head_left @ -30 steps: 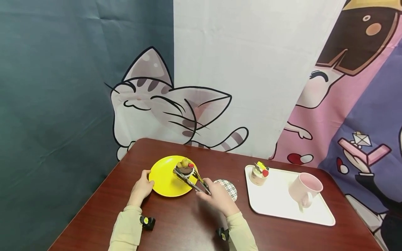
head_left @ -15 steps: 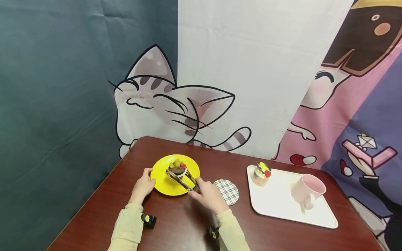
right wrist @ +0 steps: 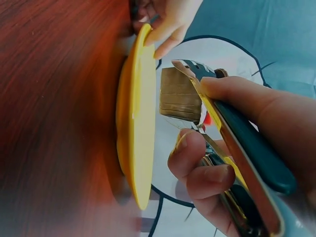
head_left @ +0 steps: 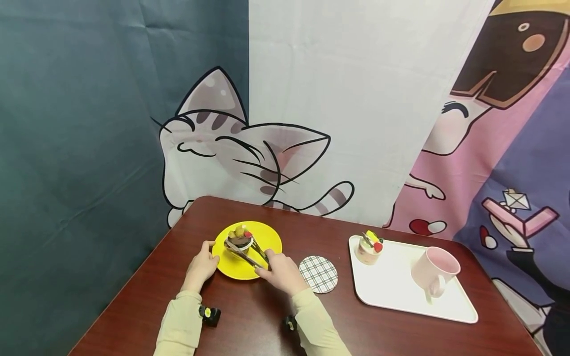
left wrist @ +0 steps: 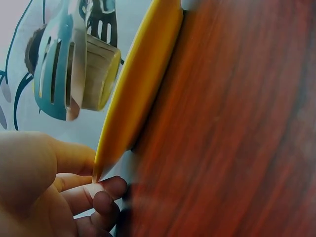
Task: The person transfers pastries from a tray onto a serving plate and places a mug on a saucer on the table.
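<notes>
On the left of the table in the head view lies a round yellow plate (head_left: pixel 266 240). My left hand (head_left: pixel 201 266) pinches its left rim, thumb on top and fingers beneath in the left wrist view. Metal tongs (head_left: pixel 246 258) are in my right hand (head_left: pixel 285 273), with thumb and fingers curled round dark grips (right wrist: pixel 256 143). Between the slotted tong heads (left wrist: pixel 59 64) sits a small cupcake (head_left: pixel 240 242) in a ridged wrapper, topped with chocolate, greenish fruit and a red berry. It is upright, close over the plate's left part.
A round checked coaster (head_left: pixel 318 275) lies right of my right hand. Farther right, a white tray (head_left: pixel 387 291) bears a fruit-topped dessert cup (head_left: pixel 368 251) and a pink mug (head_left: pixel 433 271). A printed curtain (head_left: pixel 365 99) hangs behind the table's back edge.
My right hand has carried the cupcake in the tongs leftward, from the plate's right part to its left part, uncovering the coaster. My left hand has stayed at the rim.
</notes>
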Demonstrator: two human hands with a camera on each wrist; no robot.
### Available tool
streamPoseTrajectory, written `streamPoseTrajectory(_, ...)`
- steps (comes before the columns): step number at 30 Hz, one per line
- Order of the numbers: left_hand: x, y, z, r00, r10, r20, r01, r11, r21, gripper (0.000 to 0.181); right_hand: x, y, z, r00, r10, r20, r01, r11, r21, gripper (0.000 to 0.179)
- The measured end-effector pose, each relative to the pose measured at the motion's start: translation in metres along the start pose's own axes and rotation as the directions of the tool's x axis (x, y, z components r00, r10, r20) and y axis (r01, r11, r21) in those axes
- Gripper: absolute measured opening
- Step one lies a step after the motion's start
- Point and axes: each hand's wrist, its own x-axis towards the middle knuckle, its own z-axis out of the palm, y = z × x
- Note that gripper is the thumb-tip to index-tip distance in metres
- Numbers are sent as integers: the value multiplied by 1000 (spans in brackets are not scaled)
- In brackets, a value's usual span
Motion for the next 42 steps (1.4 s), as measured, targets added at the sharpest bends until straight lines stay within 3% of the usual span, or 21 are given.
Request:
streamPoseTrajectory(20, 0, 0, 1, 1000, 23, -17, -23, 1000, 0, 50, 9, 0, 15, 998, 30, 49, -29, 999, -29, 39)
streamPoseTrajectory(31, 1, -2, 1, 999, 44, -21, -43, 999, 19, 49, 6, 0, 11, 987, 91, 136, -106, 989, 107, 40)
streamPoseTrajectory(42, 3, -3, 1, 999, 47, -23, -46, 999, 10, 49, -2, 2, 7, 989, 85, 118, -95, 992, 84, 38)
